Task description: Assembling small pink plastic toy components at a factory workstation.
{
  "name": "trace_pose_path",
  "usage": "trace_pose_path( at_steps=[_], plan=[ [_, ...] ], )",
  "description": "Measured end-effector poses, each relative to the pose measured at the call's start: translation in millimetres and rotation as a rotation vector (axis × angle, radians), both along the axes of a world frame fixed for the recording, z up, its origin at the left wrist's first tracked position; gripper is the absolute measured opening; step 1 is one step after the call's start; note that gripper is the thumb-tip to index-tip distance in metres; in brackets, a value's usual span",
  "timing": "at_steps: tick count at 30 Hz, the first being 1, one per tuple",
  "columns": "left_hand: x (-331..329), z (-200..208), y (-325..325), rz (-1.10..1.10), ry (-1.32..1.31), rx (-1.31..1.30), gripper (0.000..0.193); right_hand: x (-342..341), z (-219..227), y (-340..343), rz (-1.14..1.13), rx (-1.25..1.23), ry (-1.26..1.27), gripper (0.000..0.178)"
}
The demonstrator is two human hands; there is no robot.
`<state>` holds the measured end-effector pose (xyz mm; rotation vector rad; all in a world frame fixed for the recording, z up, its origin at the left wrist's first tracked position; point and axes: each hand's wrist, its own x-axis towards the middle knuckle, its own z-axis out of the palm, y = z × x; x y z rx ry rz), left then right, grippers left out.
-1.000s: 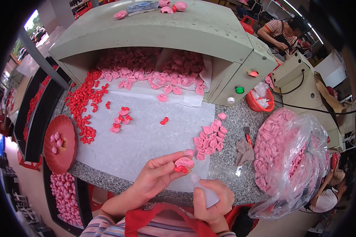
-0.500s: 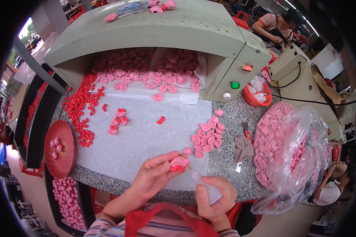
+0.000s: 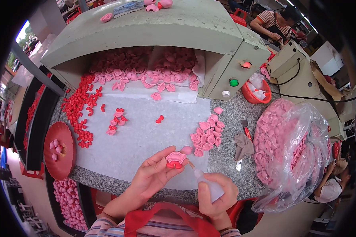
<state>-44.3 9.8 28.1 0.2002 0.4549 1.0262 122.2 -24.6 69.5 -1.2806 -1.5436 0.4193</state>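
Between the thumb and fingers of my left hand [image 3: 155, 173] is a pink shell-shaped plastic part [image 3: 175, 157], with a red two-lobed piece [image 3: 174, 164] at its lower edge. My right hand [image 3: 219, 193] is wrapped round a translucent white squeeze bottle [image 3: 209, 185]. The bottle's thin brownish nozzle points up-left and stands just right of the pink part, apart from it. A smooth pink rounded piece [image 3: 186, 150] lies just beyond my left fingertips. To the right on the white sheet [image 3: 146, 142] is a cluster of pink shell parts [image 3: 206, 134].
A grey-green machine [image 3: 154, 33] with pink parts in its opening stands behind. Red pieces [image 3: 81, 114] spread at left, near a red scalloped dish [image 3: 60, 152]. At right lie a brush [image 3: 246, 128], a grey cloth [image 3: 244, 146] and a plastic bag of pink parts [image 3: 288, 150].
My left hand has tilted the pink part so its hollow side shows more, shifting slightly up-left. The bottle's nozzle has drawn a little away from the part.
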Motion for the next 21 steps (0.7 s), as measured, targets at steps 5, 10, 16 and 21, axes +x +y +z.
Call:
trace_pose_path(
  at_steps=[5, 10, 16, 21],
  plan=[
    [0.2, 2.0, 0.8, 0.0, -0.023, -0.028, 0.041, 1.9, -4.2, 5.5, 0.026, 0.17, -0.014, 0.021],
    [-0.1, 1.7, -0.2, 0.004, -0.028, -0.021, 0.04, 1.0, -3.9, 6.0, 0.02, 0.166, -0.024, 0.021],
    [-0.6, -0.3, -0.3, 0.012, -0.036, -0.018, 0.038, -0.2, -3.8, 7.6, 0.02, 0.162, -0.039, 0.021],
    [-0.4, -0.1, -0.5, 0.029, -0.025, -0.02, 0.037, -2.0, -1.4, 0.9, -0.014, 0.014, -0.044, 0.019]
  ],
)
